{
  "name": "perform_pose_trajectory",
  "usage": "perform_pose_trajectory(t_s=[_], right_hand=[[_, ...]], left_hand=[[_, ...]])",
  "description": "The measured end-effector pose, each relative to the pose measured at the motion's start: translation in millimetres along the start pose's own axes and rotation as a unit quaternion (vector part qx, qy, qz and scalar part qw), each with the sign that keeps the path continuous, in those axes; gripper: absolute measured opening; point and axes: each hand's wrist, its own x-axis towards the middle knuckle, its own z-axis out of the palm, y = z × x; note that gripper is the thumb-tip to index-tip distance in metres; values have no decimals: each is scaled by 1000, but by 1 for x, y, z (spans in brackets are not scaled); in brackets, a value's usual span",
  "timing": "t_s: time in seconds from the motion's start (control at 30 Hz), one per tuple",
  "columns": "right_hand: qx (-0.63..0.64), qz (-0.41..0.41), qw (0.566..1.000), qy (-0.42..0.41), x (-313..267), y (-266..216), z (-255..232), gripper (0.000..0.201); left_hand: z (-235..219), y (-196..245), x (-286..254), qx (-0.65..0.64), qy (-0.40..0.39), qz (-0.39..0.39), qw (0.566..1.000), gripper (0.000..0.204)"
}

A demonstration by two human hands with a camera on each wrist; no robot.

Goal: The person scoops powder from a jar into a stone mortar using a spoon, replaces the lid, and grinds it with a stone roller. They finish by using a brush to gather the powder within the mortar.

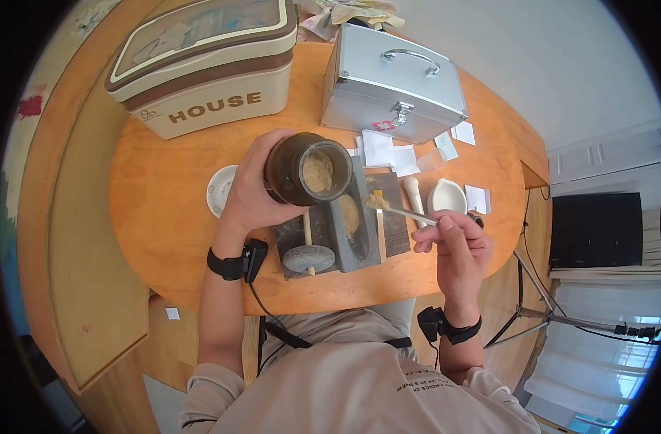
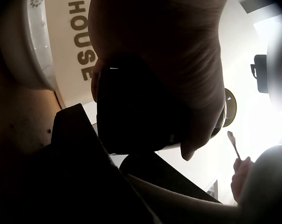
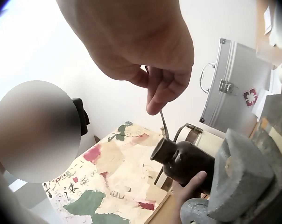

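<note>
In the left grip [image 1: 247, 181], a dark brown jar [image 1: 283, 170] is clasped by its body, with fingers and thumb wrapped round it; in the right grip [image 1: 462, 242], a slender metal spoon [image 1: 415, 215] is pinched by its handle. The jar is held tilted above the wooden surface [image 1: 164, 231], and the spoon is held apart from it, its tip loaded with a tan clump [image 1: 377, 202]. By the jar, the far part of a grey stone trough [image 1: 369, 249] is hidden; by the left grip, a patterned white dish [image 1: 216, 192] is partly covered. Beside the trough, a rough stone wheel [image 1: 308, 258] is fitted on a wooden rod [image 1: 307, 228]. To the right, a white pestle [image 1: 413, 192] and a rounded white bowl [image 1: 446, 195] are set near each other. Farther back, folded paper [image 1: 377, 148], a clear cup [image 1: 433, 160], a silvery metal case [image 1: 395, 79] and a cream-and-brown box [image 1: 222, 94] lettered "HOUSE" are placed. Fine tan powder [image 1: 318, 172] is contained in the jar, whose smooth, dark body is narrowed at the neck.
</note>
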Motion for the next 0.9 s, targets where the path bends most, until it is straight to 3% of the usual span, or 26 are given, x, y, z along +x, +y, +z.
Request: perform_pose_trajectory(t_s=[0.2,0.23,0.43,0.63,0.83,0.9], right_hand=[[-114,52,992,8,-12,35,13,23],[-212,12,977,-22,-13,35,12,22],[-359,-166,917,-56,-12,28,12,20],[-335,-199,920,-47,-22,28,6,24],[-345,-185,912,-123,-35,38,-4,19],[-336,-198,919,-61,-37,39,-3,19]], left_hand=[[0,1,0,-3,-5,-4,1000,97],[0,1,0,-4,-4,-6,1000,97],[0,0,0,-9,-8,-10,1000,98],[-1,0,0,2,-6,5,1000,98],[0,-1,-1,-4,-3,4,1000,98],[0,-1,-1,-3,-4,1,1000,98]])
